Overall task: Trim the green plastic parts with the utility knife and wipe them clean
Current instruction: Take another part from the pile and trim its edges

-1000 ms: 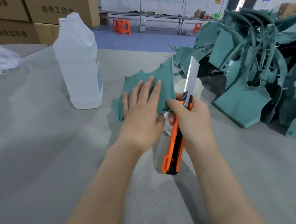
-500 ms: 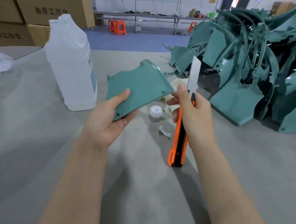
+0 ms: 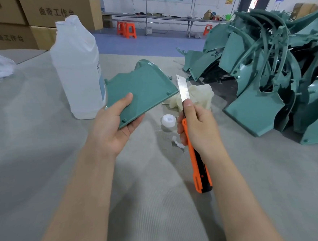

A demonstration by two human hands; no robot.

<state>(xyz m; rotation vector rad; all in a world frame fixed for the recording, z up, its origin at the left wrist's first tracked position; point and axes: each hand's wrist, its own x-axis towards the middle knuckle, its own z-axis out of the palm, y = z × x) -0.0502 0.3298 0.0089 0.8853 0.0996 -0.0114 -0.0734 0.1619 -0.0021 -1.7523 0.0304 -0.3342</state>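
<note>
My left hand [image 3: 111, 127] holds a flat green plastic part [image 3: 143, 91] from below, thumb on top, its inner face turned up. My right hand [image 3: 198, 125] grips an orange and black utility knife [image 3: 196, 155], thumb pressed near the blade's base. The extended steel blade [image 3: 182, 88] points up and stands just right of the part's right corner, a small gap between them. A crumpled pale cloth [image 3: 199, 95] lies on the table behind the blade.
A big translucent white jug [image 3: 77, 69] stands left of the held part. Its white cap [image 3: 168, 120] and a small white scrap [image 3: 177, 142] lie on the grey table [image 3: 43, 147]. A heap of green plastic parts [image 3: 264, 71] fills the right side. Cardboard boxes [image 3: 34, 20] are stacked behind.
My left hand turned the green part over from upright to lying flat in the palm. The right hand with the knife drew slightly away from the part's edge.
</note>
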